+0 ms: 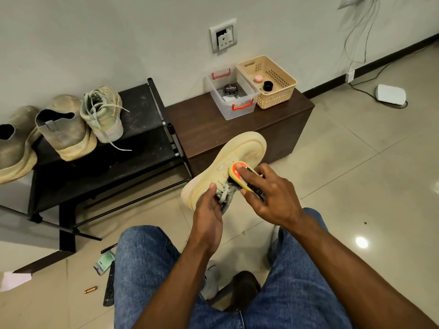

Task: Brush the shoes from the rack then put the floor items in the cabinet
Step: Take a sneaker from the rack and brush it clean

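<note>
Left hand (207,211) grips a light, soft sneaker (224,167) at its laces — probably the firmest hold; right hand (266,193) holds a brush (240,176) against it.

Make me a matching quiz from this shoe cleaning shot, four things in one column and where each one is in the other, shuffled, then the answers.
Things:
1. polish tin
2. brush
3. remote control
4. laced sneaker

Places:
A. on the floor beside the person's leg
B. on top of the black rack
C. inside the clear box with red handles
D. under the right hand, against the shoe held by the left hand

Pairs: 1-C, 2-D, 3-A, 4-B
</note>
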